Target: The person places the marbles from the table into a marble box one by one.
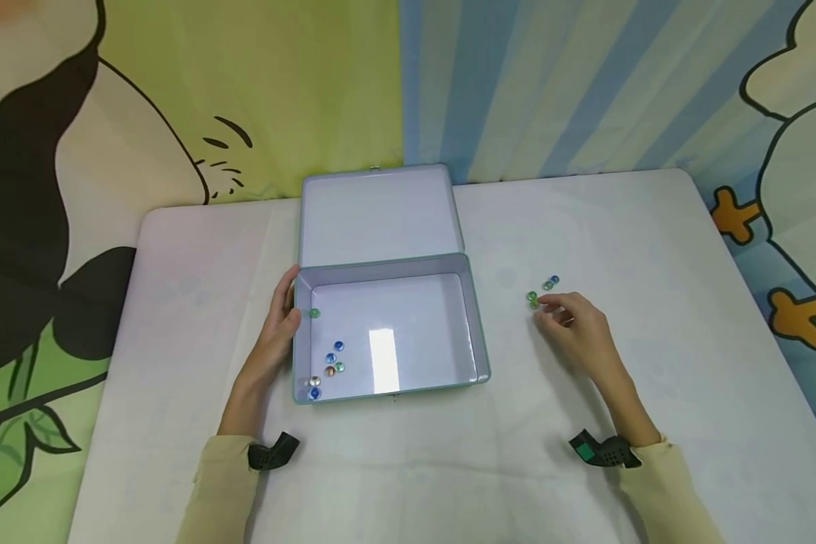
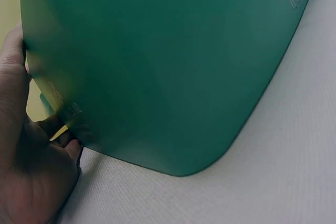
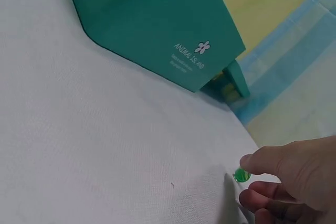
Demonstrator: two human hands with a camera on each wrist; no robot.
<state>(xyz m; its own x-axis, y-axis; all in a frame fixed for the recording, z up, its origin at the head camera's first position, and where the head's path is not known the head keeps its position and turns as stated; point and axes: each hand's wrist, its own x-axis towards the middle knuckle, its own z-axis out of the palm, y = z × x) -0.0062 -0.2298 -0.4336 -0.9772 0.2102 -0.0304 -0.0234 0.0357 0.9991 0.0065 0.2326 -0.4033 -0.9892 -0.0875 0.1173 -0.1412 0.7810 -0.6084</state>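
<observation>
A shallow hinged box [image 1: 421, 325], pale inside and green outside, lies with its lid [image 1: 381, 219] tipped back. My left hand [image 1: 276, 329] holds its left wall near the back corner; in the left wrist view, fingers [image 2: 71, 145] bend about the box's edge. Inside, several glass marbles [image 1: 331, 358], blue, green, brownish and pale, lie toward the left. My right hand [image 1: 578, 332] is over the table right of the box, thumb and index finger apart, tips right at a green marble [image 1: 534, 304]. Another green marble [image 1: 532, 295] sits beside it. The right wrist view shows a green marble [image 3: 241, 175] by a fingertip.
A blue marble [image 1: 554, 279] and a greenish one [image 1: 548, 285] lie just behind my right hand. A white cloth covers the table [image 1: 394, 483]. Cartoon-patterned curtains [image 1: 258, 91] stand along its back and sides. Each wrist wears a black strap mount [image 1: 272, 453].
</observation>
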